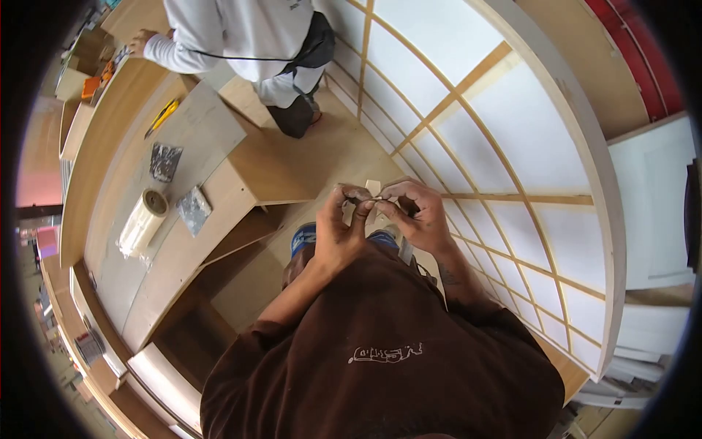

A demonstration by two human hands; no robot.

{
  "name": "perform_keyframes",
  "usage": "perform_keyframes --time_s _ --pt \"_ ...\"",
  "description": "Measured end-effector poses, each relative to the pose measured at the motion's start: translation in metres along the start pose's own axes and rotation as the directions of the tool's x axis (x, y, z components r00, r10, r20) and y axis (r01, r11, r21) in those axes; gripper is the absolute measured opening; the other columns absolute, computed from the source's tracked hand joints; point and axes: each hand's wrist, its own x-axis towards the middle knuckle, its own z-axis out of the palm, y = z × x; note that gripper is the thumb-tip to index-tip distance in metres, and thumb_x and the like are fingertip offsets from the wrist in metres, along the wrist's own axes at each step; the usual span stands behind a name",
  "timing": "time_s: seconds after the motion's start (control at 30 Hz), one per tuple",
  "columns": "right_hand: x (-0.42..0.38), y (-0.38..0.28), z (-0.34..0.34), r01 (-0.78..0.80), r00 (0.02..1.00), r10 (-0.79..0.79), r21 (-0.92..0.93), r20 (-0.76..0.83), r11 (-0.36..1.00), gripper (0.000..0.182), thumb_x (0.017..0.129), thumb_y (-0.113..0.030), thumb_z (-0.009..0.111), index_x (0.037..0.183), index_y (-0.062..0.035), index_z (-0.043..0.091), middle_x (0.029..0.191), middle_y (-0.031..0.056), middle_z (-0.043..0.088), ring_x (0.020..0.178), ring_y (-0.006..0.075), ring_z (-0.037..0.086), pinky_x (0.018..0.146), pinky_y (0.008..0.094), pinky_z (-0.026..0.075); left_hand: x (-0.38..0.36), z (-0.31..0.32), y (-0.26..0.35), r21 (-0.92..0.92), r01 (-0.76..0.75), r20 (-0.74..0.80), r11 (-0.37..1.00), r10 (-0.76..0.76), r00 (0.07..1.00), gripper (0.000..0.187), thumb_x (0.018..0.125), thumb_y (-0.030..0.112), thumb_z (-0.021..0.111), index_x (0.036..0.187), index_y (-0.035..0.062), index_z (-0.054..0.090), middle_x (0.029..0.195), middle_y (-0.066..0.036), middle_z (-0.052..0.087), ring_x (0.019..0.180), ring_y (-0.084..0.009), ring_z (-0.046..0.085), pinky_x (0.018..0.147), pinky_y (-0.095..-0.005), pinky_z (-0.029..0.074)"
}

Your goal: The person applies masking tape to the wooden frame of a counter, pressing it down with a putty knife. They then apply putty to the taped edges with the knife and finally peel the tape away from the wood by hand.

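My left hand (344,223) and my right hand (414,212) meet in front of my chest, thumbs and forefingers pinched together at the same spot. Between the fingertips is a small, thin, pale piece (375,199), too small to name. A light strip (373,186) shows just behind the fingertips; whether it is held or lies farther off cannot be told. Both hands are closed around the small piece. Below them are my blue shoes (303,235), partly hidden by the forearms.
To the left, a wooden counter (212,208) bears a clear film roll (144,219), two dark packets (166,162) and a yellow cutter (162,117). A person in white (248,36) stands beyond it. A large white lattice panel (482,157) rises close on the right.
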Motion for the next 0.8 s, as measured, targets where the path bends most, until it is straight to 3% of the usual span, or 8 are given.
perform_keyframes --time_s 0.03,0.07,0.3,0.47,0.6,0.67,0.7,0.8 --pt "0.002 -0.001 0.002 0.024 1.0 -0.024 0.013 -0.016 1.0 0.011 0.093 -0.004 0.081 0.102 -0.0031 0.074 0.099 0.0019 0.072 0.06 0.0023 0.044 0.053 0.0234 0.036 0.001 0.0 0.004 -0.06 0.093 -0.001 0.994 -0.093 0.996 0.012 0.098 -0.002 0.073 0.104 -0.0009 0.063 0.099 -0.009 0.071 0.093 -0.016 0.063 0.086 -0.0316 0.052" --pt "0.002 -0.006 0.004 0.016 0.999 -0.015 0.017 -0.043 1.0 0.01 0.093 -0.003 0.081 0.1 -0.0025 0.074 0.098 0.0018 0.073 0.062 0.0028 0.047 0.054 0.0233 0.037 0.004 -0.001 0.007 -0.055 -0.002 0.012 0.998 0.002 1.0 0.011 0.098 -0.003 0.073 0.104 -0.0013 0.063 0.1 -0.009 0.07 0.093 -0.0143 0.062 0.086 -0.0302 0.051" --pt "-0.001 -0.002 0.017 0.026 0.986 -0.032 -0.039 -0.163 0.999 0.008 0.093 -0.002 0.08 0.096 -0.0028 0.073 0.095 0.004 0.073 0.064 0.0031 0.051 0.055 0.0236 0.04 0.006 0.001 -0.002 -0.003 0.06 0.002 0.998 -0.06 0.998 0.013 0.096 -0.004 0.073 0.103 -0.001 0.062 0.096 -0.01 0.07 0.088 -0.0153 0.062 0.082 -0.0304 0.051" --pt "0.002 -0.001 0.033 0.024 0.935 -0.053 -0.086 -0.35 0.996 0.011 0.093 0.0 0.079 0.099 -0.0021 0.07 0.095 0.0047 0.072 0.063 0.0023 0.051 0.054 0.0217 0.04 0.016 0.005 -0.008 0.156 -0.114 0.006 0.981 0.114 0.993 0.011 0.101 -0.002 0.068 0.105 -0.0003 0.059 0.102 -0.011 0.07 0.09 -0.0136 0.06 0.084 -0.0303 0.05" --pt "0.001 0.014 0.028 0.051 0.953 -0.073 -0.082 -0.293 0.995 0.016 0.095 -0.001 0.079 0.107 -0.0015 0.068 0.1 0.0067 0.072 0.064 0.0014 0.052 0.054 0.0205 0.04 0.031 0.0 -0.012 0.154 -0.181 0.067 0.971 0.172 0.983 0.012 0.099 -0.005 0.068 0.105 -0.0001 0.059 0.101 -0.013 0.07 0.091 -0.0164 0.062 0.085 -0.031 0.051" --pt "-0.005 0.027 0.027 -0.047 0.943 0.07 0.078 -0.325 0.996 0.021 0.097 -0.003 0.078 0.115 -0.0018 0.066 0.1 0.0075 0.072 0.063 0.001 0.05 0.054 0.021 0.04 0.039 -0.002 -0.017 0.159 -0.274 0.077 0.948 0.265 0.961 0.02 0.09 -0.012 0.07 0.104 0.001 0.062 0.1 -0.016 0.071 0.087 -0.0296 0.069 0.078 -0.0373 0.054" --pt "-0.002 0.027 0.023 -0.052 0.938 0.074 0.073 -0.34 0.996 0.021 0.097 -0.003 0.078 0.115 -0.0018 0.066 0.1 0.0075 0.072 0.063 0.001 0.05 0.054 0.021 0.04 0.043 -0.002 -0.017 0.15 -0.274 0.092 0.95 0.263 0.961 0.02 0.09 -0.012 0.07 0.104 0.001 0.062 0.1 -0.016 0.071 0.087 -0.0296 0.069 0.078 -0.0373 0.054" --pt "0.02 0.027 0.0 -0.134 0.93 0.241 0.353 -0.277 0.926 0.029 0.097 -0.01 0.08 0.12 -0.0024 0.064 0.118 0.0104 0.071 0.058 0.0001 0.041 0.053 0.0223 0.039 0.06 -0.002 -0.013 0.098 -0.249 0.117 0.964 0.237 0.964 0.023 0.089 -0.013 0.07 0.106 0.0013 0.063 0.1 -0.016 0.071 0.086 -0.0298 0.069 0.077 -0.0368 0.054"
